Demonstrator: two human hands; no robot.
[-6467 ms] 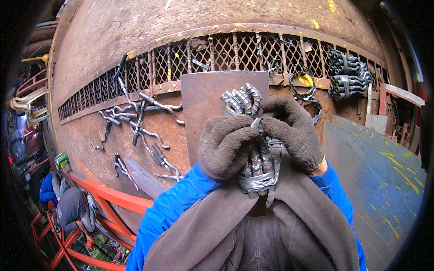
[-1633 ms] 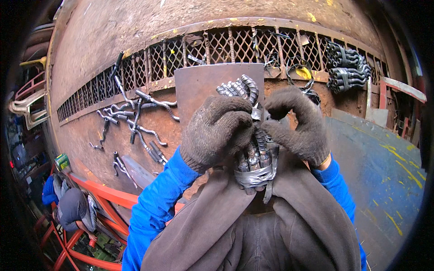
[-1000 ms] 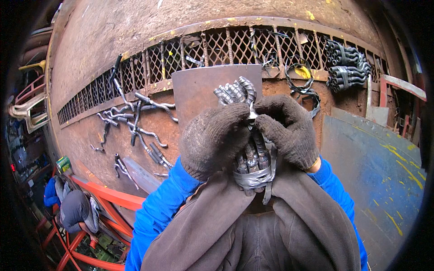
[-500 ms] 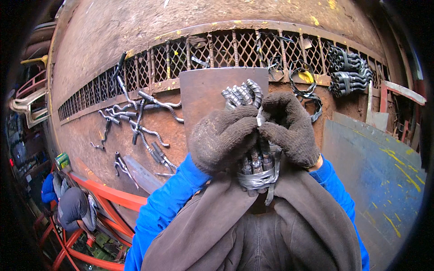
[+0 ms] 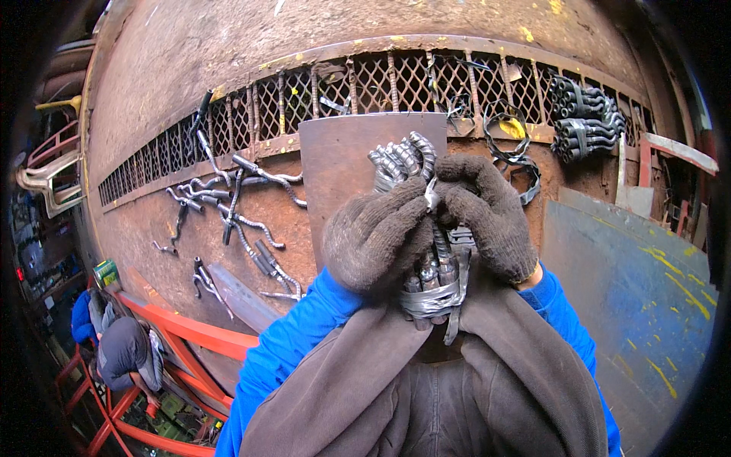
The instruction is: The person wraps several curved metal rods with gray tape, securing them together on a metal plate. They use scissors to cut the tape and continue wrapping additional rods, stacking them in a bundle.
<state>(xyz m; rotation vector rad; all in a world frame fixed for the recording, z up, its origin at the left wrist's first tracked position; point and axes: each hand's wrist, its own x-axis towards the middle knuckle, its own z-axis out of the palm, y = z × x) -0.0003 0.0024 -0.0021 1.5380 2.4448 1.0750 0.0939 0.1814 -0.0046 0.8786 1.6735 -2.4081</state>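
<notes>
A brown metal plate point(image 5: 327, 152) is showing behind the far end of my pipe bundle point(image 5: 407, 158). The bundle is lying lengthwise beneath my fingers point(image 5: 397, 209), its ends emerging beyond and below them. My gloved left hand point(image 5: 373, 238) is flanking the bundle's left, my gloved right hand point(image 5: 489, 221) its right, and both are pinching a silver strip point(image 5: 432, 196) over the bundle's middle. My right thumb and forefinger are now standing closer together than moments earlier.

1. No label, number or sign could be read
2. Any print on the green container point(image 5: 106, 273) was too small to tell
3. Yellow streaks point(image 5: 662, 379) on the blue-grey sheet point(image 5: 609, 297) spelled nothing legible
</notes>
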